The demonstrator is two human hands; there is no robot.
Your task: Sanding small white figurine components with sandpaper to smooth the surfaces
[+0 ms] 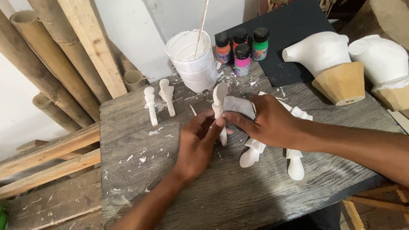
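My left hand [197, 142] grips a small white carved figure [220, 97] upright over the grey wooden table [238, 191]. My right hand [268, 121] presses a folded grey piece of sandpaper [239, 106] against the figure's side. Under my right hand lie more white figures, one [251, 154] pointing toward me and another [295, 164] beside it. Two further white figures [150, 105] [167, 96] lie at the table's back left.
A white plastic cup [192, 59] with a thin stick stands at the back. Several small paint bottles [242, 47] sit beside it on a black board [294, 25]. Two white bird-like shapes on wooden bases [336, 64] [390, 68] stand at right. Bamboo poles [47, 64] and planks lean at left.
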